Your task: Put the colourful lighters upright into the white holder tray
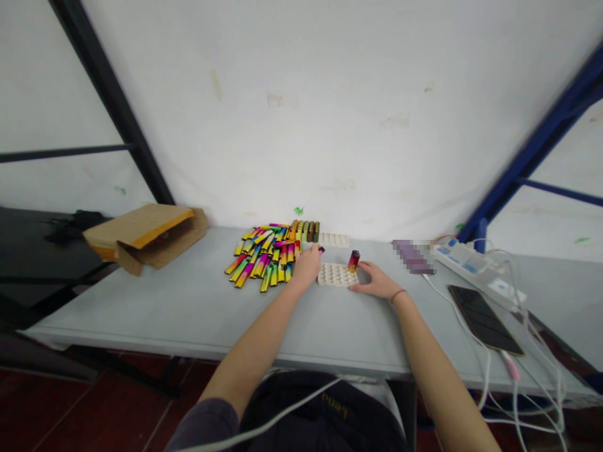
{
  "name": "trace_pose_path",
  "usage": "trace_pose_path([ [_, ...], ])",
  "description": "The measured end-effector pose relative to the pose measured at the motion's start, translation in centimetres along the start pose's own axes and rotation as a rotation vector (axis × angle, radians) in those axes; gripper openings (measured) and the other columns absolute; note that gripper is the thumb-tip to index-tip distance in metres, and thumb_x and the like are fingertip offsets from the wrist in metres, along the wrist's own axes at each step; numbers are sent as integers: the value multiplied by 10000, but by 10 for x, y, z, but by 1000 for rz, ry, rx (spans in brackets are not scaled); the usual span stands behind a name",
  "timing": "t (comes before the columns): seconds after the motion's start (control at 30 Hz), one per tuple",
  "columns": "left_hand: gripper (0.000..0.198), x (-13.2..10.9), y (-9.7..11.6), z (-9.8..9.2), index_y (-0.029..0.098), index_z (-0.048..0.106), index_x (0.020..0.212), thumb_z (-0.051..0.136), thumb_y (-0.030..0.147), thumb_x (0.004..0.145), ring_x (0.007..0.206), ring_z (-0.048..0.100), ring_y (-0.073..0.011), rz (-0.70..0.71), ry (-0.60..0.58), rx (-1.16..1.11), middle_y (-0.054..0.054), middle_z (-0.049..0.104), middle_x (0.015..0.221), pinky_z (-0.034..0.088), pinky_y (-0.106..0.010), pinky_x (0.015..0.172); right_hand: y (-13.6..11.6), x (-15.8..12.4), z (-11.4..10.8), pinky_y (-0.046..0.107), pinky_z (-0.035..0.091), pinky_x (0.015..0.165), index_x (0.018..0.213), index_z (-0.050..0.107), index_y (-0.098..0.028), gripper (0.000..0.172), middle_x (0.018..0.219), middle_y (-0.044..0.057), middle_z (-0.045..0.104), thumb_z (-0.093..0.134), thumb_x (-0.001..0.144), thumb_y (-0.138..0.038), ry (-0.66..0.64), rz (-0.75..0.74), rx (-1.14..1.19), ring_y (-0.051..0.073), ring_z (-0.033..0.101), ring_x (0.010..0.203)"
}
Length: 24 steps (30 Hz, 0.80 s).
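Note:
My left hand (308, 262) is closed on a lighter (321, 250), of which only the dark end shows past my fingers. Just to its right lies a white tray (335, 282) with rows of small holes. One red-and-yellow lighter (353, 261) with a black top stands upright at the tray's back right corner. My right hand (377, 282) grips the tray's right end, thumb at the front and fingers at the back by that lighter. Left of my left hand, shiny multicoloured lighters (259, 263) lie in a loose pile.
Behind the pile, upright lighters (306, 230) stand in rows beside another white tray (334, 240). An open cardboard box (146, 235) lies at left. On the right are a phone (485, 319), a power strip (480, 273), a pixelated purplish object (414, 257) and loose white cables.

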State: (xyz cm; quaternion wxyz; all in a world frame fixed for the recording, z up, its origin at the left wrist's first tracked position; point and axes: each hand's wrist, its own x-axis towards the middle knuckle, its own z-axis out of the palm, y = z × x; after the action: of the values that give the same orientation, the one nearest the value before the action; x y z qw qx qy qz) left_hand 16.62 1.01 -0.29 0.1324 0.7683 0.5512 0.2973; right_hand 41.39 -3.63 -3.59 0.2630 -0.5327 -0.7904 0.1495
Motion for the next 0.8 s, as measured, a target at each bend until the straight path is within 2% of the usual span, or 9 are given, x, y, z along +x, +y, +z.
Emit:
trace_pose_path([
  [0.1, 170, 1, 8, -1, 184, 471, 1129, 359, 243, 1015, 777, 650, -161, -22, 151, -513, -51, 644, 898, 487, -311, 801, -1, 0, 0, 546, 418, 1096, 1251, 626, -170, 741, 1300, 180, 621, 783, 672, -604, -7, 9, -2, 367, 574, 1233],
  [0.17, 162, 1, 16, -2, 217, 429, 1094, 332, 326, 1025, 591, 576, -105, -46, 214, -865, 3, 614, 842, 475, -248, 635, -2, 0, 0, 536, 421, 1095, 1255, 625, -171, 737, 1294, 178, 625, 785, 677, -599, -9, 4, 0, 359, 577, 1229],
  [0.23, 217, 0, 24, -2, 230, 421, 1032, 341, 431, 1014, 489, 493, -78, -97, 214, -1115, 33, 592, 786, 416, -213, 516, -2, 1, 0, 526, 429, 1088, 1260, 625, -176, 736, 1282, 170, 633, 782, 683, -604, -8, -7, 1, 349, 586, 1217],
  [0.3, 309, 0, 30, -2, 222, 447, 966, 379, 523, 985, 463, 460, -70, -160, 170, -1270, 40, 568, 718, 375, -199, 470, -1, 1, 0, 518, 437, 1080, 1265, 625, -184, 736, 1268, 160, 642, 779, 686, -613, -4, -19, 3, 341, 596, 1201],
  [0.43, 405, 0, 34, 0, 202, 507, 932, 468, 605, 925, 459, 456, -71, -293, 75, -1453, 49, 514, 631, 393, -198, 474, 0, 1, 0, 518, 440, 1078, 1270, 624, -194, 737, 1265, 155, 644, 781, 688, -619, 0, -24, 1, 341, 596, 1200],
  [0.53, 448, 0, 32, -3, 206, 523, 939, 445, 646, 913, 416, 412, -66, -358, 9, -1522, 62, 491, 598, 359, -190, 436, 0, 1, 0, 532, 437, 1078, 1269, 621, -190, 736, 1280, 160, 636, 777, 691, -618, -6, -20, -2, 351, 587, 1211],
  [0.63, 569, -2, 30, -6, 194, 511, 765, 336, 717, 902, 358, 305, -61, -420, -52, -1546, 72, 374, 486, 267, -185, 379, 0, 1, 0, 535, 433, 1084, 1261, 624, -182, 721, 1281, 166, 633, 772, 699, -610, -15, -21, -5, 356, 581, 1218],
  [0.7, 624, -2, 28, -7, 206, 444, 633, 281, 754, 885, 342, 260, -62, -462, -73, -1536, 77, 279, 427, 235, -186, 364, -1, 1, 0, 536, 426, 1091, 1262, 621, -170, 716, 1278, 173, 630, 768, 708, -600, -17, -19, -10, 356, 577, 1222],
  [0.8, 618, -3, 27, -4, 220, 372, 556, 288, 737, 884, 331, 220, -62, -495, -51, -1479, 78, 219, 394, 200, -183, 355, 0, 1, 1, 544, 420, 1094, 1272, 612, -169, 720, 1280, 175, 627, 769, 710, -591, -14, -15, -12, 356, 580, 1216],
])
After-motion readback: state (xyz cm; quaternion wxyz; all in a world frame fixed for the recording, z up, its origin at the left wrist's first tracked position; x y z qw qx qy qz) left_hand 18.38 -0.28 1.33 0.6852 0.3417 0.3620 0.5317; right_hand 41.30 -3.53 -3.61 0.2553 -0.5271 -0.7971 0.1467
